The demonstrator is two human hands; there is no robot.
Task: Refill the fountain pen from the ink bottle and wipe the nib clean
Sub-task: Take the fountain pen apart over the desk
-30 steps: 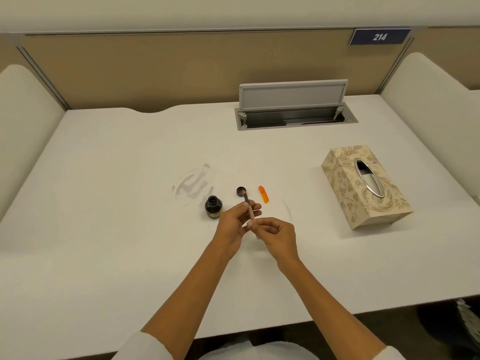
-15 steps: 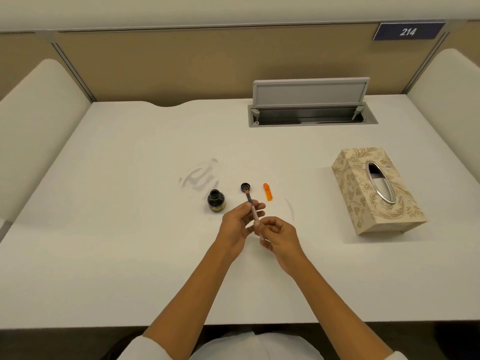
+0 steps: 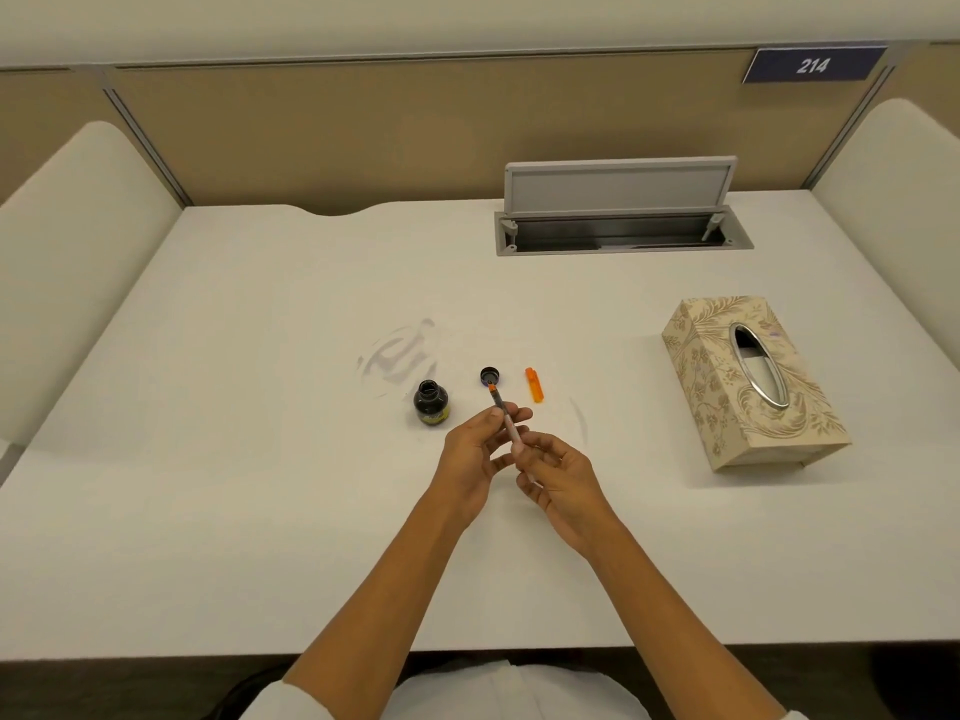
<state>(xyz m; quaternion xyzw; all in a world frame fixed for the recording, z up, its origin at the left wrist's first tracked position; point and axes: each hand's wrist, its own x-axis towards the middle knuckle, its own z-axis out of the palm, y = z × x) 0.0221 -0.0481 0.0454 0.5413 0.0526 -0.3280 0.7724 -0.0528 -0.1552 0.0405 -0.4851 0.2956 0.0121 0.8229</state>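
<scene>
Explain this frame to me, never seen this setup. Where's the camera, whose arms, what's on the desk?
There is no machine here: a person wears one wide-angle camera on the head, looking forward and down, so the two bare arms coming in from the bottom edge are the wearer's own. The left hand and right hand both pinch a slim fountain pen above the white desk, its orange-tipped end pointing away. On the desk lie an open ink bottle, its dark cap, an orange pen cap and a patterned tissue box to the right. Faint grey smears mark the desk behind the bottle. At the back, a cable hatch stands open.
</scene>
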